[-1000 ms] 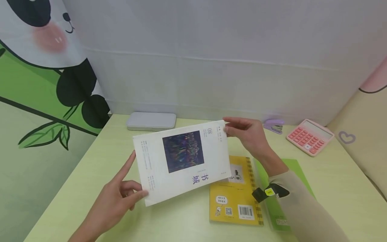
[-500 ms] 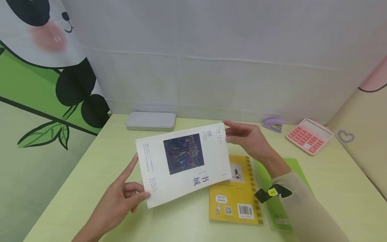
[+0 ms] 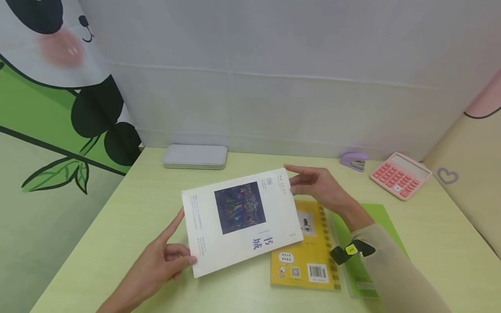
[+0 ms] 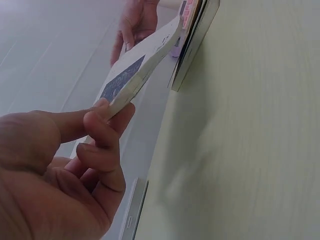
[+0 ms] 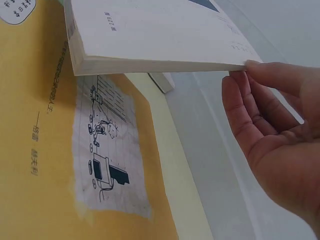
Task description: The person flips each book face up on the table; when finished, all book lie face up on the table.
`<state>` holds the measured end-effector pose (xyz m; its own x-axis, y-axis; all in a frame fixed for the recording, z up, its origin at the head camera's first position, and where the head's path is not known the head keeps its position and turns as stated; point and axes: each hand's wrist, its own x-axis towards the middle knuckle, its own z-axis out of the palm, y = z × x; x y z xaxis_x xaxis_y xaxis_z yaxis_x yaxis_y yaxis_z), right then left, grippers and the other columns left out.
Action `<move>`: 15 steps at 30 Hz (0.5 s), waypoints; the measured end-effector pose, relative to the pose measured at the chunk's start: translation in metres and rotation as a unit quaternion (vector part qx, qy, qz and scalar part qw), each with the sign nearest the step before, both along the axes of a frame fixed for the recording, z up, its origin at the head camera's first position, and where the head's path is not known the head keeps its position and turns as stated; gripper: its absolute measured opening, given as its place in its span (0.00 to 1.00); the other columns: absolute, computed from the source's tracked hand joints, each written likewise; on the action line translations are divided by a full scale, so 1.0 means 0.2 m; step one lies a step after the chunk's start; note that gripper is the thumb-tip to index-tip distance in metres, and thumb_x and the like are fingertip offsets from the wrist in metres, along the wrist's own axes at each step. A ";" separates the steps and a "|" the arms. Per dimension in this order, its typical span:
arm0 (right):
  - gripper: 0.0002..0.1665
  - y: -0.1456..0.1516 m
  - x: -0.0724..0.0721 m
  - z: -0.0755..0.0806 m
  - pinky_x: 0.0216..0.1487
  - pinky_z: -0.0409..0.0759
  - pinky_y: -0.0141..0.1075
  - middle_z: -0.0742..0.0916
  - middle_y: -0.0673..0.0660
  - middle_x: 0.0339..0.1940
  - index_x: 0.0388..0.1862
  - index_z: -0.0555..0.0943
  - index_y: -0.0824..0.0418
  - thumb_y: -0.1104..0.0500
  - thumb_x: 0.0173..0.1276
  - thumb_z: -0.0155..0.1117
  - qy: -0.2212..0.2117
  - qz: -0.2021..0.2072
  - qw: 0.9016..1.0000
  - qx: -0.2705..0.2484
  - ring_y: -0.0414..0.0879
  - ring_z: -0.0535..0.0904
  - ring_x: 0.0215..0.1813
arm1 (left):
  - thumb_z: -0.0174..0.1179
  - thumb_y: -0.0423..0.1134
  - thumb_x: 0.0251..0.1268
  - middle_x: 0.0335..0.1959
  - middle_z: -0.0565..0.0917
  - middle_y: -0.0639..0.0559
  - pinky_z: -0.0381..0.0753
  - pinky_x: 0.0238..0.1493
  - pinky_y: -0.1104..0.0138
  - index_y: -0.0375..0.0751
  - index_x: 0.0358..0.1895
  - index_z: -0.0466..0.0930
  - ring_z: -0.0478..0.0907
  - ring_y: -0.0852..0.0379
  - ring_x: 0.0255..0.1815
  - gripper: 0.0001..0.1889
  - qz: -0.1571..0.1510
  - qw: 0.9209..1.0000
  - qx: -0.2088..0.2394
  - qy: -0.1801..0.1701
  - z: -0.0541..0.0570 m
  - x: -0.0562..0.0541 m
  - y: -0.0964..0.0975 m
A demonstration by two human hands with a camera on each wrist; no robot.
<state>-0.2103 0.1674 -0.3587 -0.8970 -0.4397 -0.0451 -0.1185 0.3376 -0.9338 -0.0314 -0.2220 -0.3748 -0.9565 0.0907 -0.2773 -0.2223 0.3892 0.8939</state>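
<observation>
Both hands hold a white paperback book (image 3: 242,221) with a dark square picture on its cover, tilted above the table. My left hand (image 3: 158,256) pinches its left edge, thumb on the cover and fingers beneath, as the left wrist view shows with the book's spine or page edge (image 4: 135,87). At the upper right corner, my right hand (image 3: 318,187) pinches the book between thumb and fingers. In the right wrist view the book's page edge (image 5: 160,66) hangs over a yellow book (image 5: 55,150) printed with a small drawing, and overlaps its top left part in the head view.
Right of the yellow book lies a green book (image 3: 375,243), partly under the right forearm. Along the back of the table (image 3: 129,208) are a grey flat case (image 3: 195,156), a purple stapler (image 3: 354,161) and a pink calculator (image 3: 401,176). A light curtain (image 3: 274,87) hangs behind.
Both hands have brought the white book slightly lower and nearer the person, its left end shifting a little right. The other things on the table have stayed put.
</observation>
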 end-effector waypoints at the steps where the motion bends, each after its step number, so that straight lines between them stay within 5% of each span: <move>1: 0.38 0.00 0.00 -0.01 0.78 0.68 0.60 0.91 0.59 0.59 0.80 0.73 0.49 0.67 0.73 0.68 -0.003 0.002 1.000 0.004 0.56 0.86 0.64 | 0.73 0.34 0.66 0.35 0.87 0.45 0.75 0.25 0.68 0.70 0.87 0.37 0.76 0.57 0.23 0.60 -0.007 1.000 0.006 -0.005 -0.01 0.00 0.00; 6: 0.38 -0.01 -0.01 -0.05 0.76 0.68 0.58 0.91 0.56 0.58 0.79 0.74 0.46 0.65 0.73 0.69 -0.021 0.000 0.999 0.030 0.55 0.84 0.66 | 0.72 0.34 0.67 0.37 0.87 0.44 0.76 0.25 0.68 0.65 0.88 0.34 0.77 0.56 0.24 0.60 -0.041 0.999 0.024 -0.021 -0.04 0.00 -0.02; 15: 0.36 -0.04 -0.04 -0.13 0.57 0.79 0.43 0.91 0.54 0.59 0.78 0.75 0.45 0.62 0.74 0.69 -0.035 0.002 0.997 0.066 0.54 0.85 0.61 | 0.72 0.35 0.66 0.35 0.87 0.45 0.73 0.22 0.69 0.54 0.89 0.34 0.76 0.57 0.23 0.60 -0.070 0.997 0.011 -0.025 -0.09 -0.02 -0.04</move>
